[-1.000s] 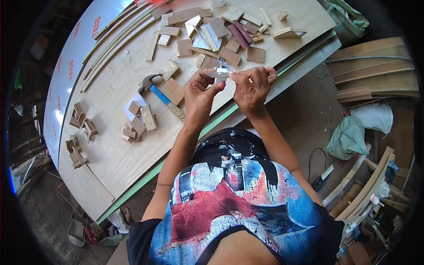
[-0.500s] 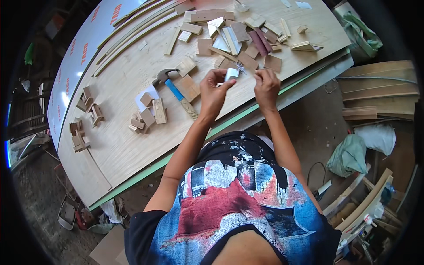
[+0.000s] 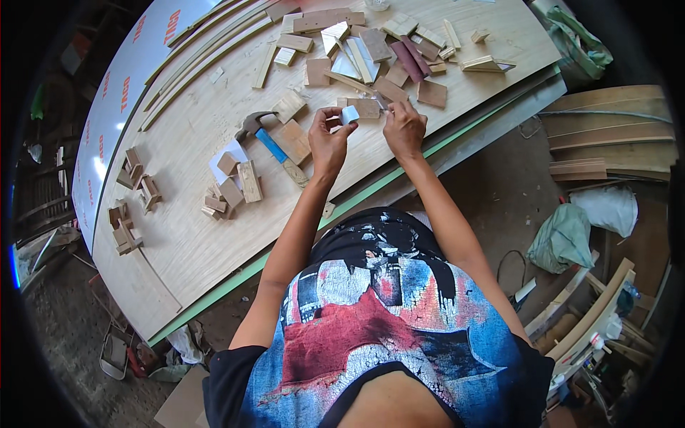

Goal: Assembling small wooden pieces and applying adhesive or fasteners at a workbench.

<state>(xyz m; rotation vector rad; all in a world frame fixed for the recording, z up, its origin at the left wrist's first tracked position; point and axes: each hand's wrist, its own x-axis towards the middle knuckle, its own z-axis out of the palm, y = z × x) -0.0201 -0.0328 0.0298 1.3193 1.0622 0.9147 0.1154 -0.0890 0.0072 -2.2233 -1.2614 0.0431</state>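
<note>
My left hand pinches a small, pale blue-white block-shaped thing between thumb and fingers, above the table's near edge. To its right, my right hand is closed with its fingertips pressed together; whatever they hold is too small to make out. A flat wooden piece lies on the table between the two hands. Left of my left hand rests a claw hammer with a blue and wooden handle, beside a square wooden block.
Loose wood offcuts crowd the table's far side, with two dark red strips among them. Small joined wood pieces stand at the left. Long strips lie along the back left. A green sack sits on the floor at right.
Both hands have shifted left, still close together. The pale block has turned in my left fingers, and the shiny bit that showed between the hands is now mostly hidden.
</note>
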